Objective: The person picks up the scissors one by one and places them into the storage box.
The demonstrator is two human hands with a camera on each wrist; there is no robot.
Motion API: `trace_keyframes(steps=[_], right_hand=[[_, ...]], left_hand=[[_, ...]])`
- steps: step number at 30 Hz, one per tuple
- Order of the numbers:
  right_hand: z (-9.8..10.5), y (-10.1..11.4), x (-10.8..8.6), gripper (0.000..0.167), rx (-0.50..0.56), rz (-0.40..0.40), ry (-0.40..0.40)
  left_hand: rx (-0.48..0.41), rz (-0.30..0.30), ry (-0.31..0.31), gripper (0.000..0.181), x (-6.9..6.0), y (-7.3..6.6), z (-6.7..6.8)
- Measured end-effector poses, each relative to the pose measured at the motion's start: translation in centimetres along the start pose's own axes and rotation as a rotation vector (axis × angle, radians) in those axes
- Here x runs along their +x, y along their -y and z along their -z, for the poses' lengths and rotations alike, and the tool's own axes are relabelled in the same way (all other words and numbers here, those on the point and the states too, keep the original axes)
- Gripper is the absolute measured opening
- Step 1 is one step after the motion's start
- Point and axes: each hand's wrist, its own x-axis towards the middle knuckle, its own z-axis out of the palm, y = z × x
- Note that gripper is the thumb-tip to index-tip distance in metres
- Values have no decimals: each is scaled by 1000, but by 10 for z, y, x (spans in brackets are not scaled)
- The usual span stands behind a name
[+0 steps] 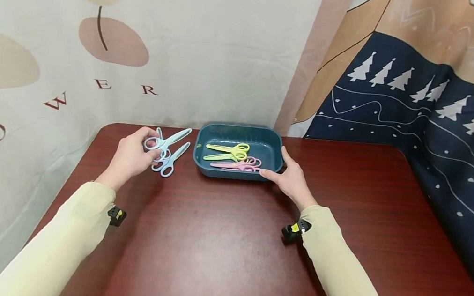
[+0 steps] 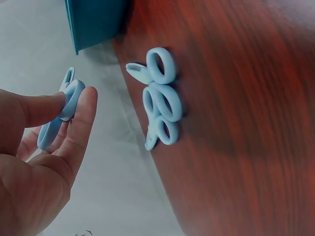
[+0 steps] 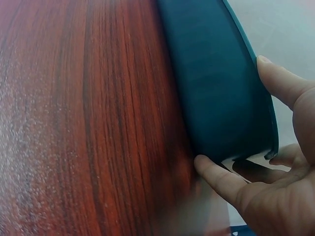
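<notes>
Between thumb and fingers, my left hand (image 1: 132, 154) pinches light blue scissors (image 1: 177, 136) by the handle, raised above the table in the left wrist view. More light blue scissors (image 2: 162, 66) lie below on the wood, their ring handles bunched together; in the head view the held ones partly cover them. At the right end of a dark teal bin (image 1: 234, 175), my right hand (image 1: 291, 176) grips its wall, thumb at the rim and fingers around the corner. Inside the bin lie yellow-green scissors (image 1: 236, 151) and pink scissors (image 1: 239, 165), partly overlapping.
The bin stands at the back edge of a dark red-brown wooden table (image 1: 212, 240). Behind it hangs a pale printed cloth (image 1: 212, 47). A navy cloth with white trees (image 1: 376, 108) hangs along the right side.
</notes>
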Motion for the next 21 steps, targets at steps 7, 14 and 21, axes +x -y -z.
trace_keyframes(steps=[7,14,21], right_hand=[[-1,0,0,106,-13,7,-4],[1,-1,0,107,-20,-2,-4],[0,0,2,106,-23,7,-6]], left_hand=[[-21,-21,16,37,5,-11,-2],[-72,-23,39,36,12,-23,-3],[-65,-25,54,36,15,-29,-3]])
